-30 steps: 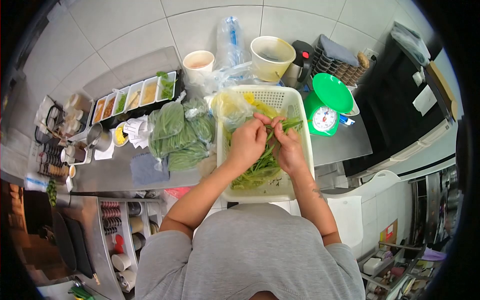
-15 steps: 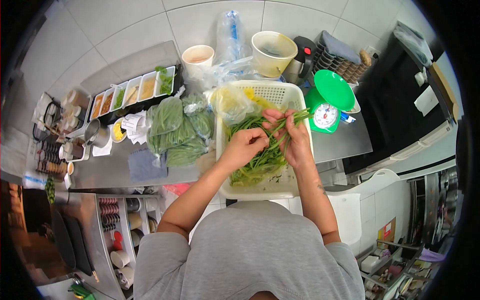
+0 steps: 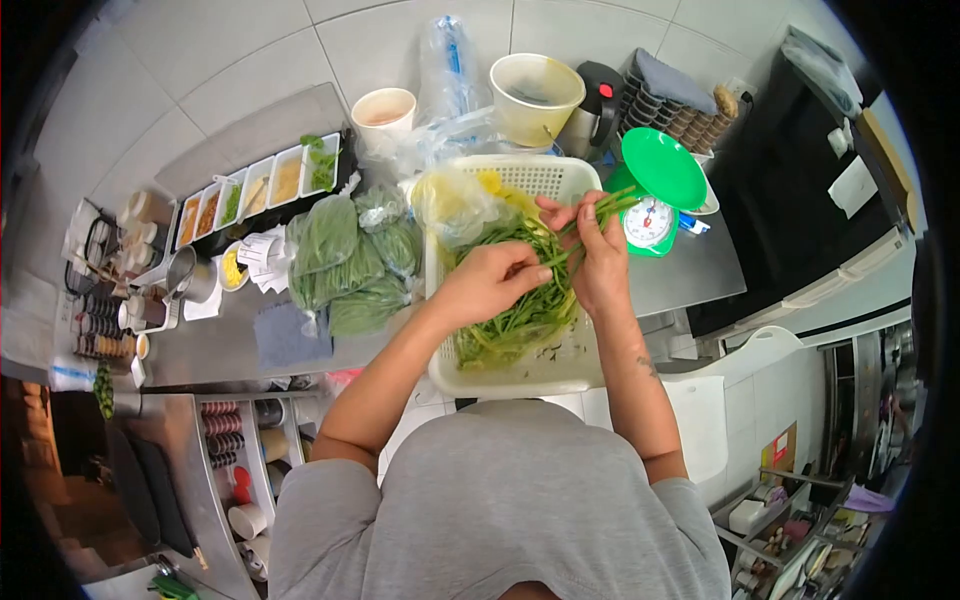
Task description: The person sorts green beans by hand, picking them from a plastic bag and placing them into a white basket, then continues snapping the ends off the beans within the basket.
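Observation:
A bunch of long, thin green vegetable stems [image 3: 615, 203] is gripped in my right hand [image 3: 603, 262], its cut-looking ends poking up past the thumb. My left hand [image 3: 497, 280] is closed in a pinch on green stems just left of the right palm. Both hands are over a white plastic basket [image 3: 505, 383]. Loose leafy greens [image 3: 515, 325] fill the middle of the basket, with small scraps on its bottom. At its far left corner lies a clear plastic bag [image 3: 455, 205] with a yellowish tint.
Bagged green vegetables [image 3: 345, 265] lie left of the basket, near a blue-grey cloth [image 3: 292, 332]. Farther left stands a row of ingredient trays [image 3: 255, 188]. Behind are tubs [image 3: 537, 100] and a thermal jug [image 3: 592, 110]. A green scale [image 3: 650, 225] stands at right.
My left hand has shifted right, its fingertips closer to the stems. My right hand has moved slightly right, and its fingers have closed more around the bunch. The view has shifted a little.

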{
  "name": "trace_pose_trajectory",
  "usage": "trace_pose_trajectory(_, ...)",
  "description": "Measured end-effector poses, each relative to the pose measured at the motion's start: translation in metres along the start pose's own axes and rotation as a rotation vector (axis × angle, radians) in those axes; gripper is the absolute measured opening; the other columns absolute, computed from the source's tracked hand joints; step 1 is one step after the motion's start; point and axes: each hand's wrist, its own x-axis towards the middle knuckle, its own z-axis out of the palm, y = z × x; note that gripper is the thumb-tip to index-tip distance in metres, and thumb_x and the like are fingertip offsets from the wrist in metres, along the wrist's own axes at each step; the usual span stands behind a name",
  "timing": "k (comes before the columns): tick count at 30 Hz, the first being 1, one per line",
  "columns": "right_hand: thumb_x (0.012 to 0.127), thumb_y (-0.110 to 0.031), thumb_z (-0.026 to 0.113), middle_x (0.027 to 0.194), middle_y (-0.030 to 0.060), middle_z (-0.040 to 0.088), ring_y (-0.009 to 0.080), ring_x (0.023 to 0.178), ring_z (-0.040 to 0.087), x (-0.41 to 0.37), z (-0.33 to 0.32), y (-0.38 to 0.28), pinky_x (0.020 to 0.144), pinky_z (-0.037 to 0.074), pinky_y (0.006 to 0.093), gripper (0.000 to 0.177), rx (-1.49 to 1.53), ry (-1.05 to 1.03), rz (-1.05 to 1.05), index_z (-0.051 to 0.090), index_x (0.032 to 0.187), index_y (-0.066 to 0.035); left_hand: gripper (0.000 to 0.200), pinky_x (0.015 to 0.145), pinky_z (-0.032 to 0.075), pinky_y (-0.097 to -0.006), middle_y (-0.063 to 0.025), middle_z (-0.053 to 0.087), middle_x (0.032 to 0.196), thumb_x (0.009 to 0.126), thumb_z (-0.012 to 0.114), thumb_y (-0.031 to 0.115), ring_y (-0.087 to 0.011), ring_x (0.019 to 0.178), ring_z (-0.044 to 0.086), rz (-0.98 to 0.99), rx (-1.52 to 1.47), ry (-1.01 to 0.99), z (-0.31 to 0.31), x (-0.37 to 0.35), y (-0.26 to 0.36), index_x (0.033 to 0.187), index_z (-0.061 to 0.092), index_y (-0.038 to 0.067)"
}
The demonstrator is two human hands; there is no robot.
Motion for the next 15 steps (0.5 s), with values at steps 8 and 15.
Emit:
trace_pose_trajectory(8,0.098,-0.022,0.042,0.070,0.0051,0.047,0.0224,0.079,0.056,-0.001,0.015,-0.015,0.076,0.045,0.0349,0.018,0.011,-0.068,-0.065,0.042,0.106,-0.006,0.014,0.049,0.038,-0.0305,-0.0093,0.050,0.055,0.082,0.055,0.009,-0.0114,0.051,0.045,0.136,0.043,0.555,0.023,0.042,-0.011,0.073,0.058,-0.001)
trace_pose_trajectory(15,0.095,-0.022,0.050,0.073,0.0008,0.041,0.0135,0.063,0.044,-0.001,-0.021,-0.052,0.060,0.038,0.0272,0.016,0.185,0.118,-0.024,0.046,0.090,-0.008,0.012,0.070,0.048,-0.0448,-0.0182,0.060,0.091,0.075,0.058,0.007,-0.0349,0.081,0.060,0.182,0.530,0.078,0.018,0.056,-0.031,0.085,0.062,0.002)
